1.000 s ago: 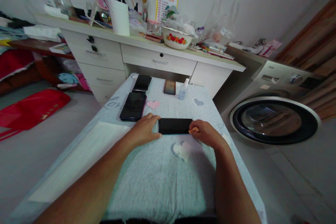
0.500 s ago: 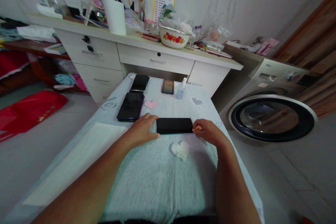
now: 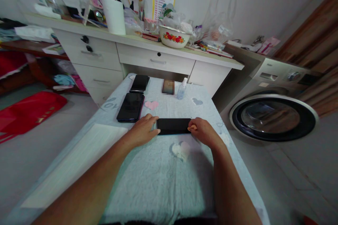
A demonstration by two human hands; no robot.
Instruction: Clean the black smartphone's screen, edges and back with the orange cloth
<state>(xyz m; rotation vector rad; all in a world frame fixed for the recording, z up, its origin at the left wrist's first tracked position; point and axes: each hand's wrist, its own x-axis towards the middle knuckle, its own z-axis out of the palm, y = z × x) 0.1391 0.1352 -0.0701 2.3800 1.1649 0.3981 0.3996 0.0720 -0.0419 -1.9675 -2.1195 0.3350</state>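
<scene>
Black and glossy, the phone (image 3: 173, 126) lies flat between both hands' fingers on the fabric-covered desk (image 3: 161, 182). The left hand (image 3: 142, 130) spreads its thumb and fingers across the phone's left end; the right hand's (image 3: 202, 130) fingers pinch a small orange wad (image 3: 193, 127) at the other end. Nearer than the fingers, open fabric runs to the desk's front; right of the right fingers, a narrower strip reaches the side edge. Beyond the left fingers lie a dark device (image 3: 131, 107) and, farther, another device (image 3: 139, 83); past the phone stands a spray bottle (image 3: 181, 90). Compared with the previous frame, the right fingers have shifted inward, bringing the wad over the phone's right edge.
</scene>
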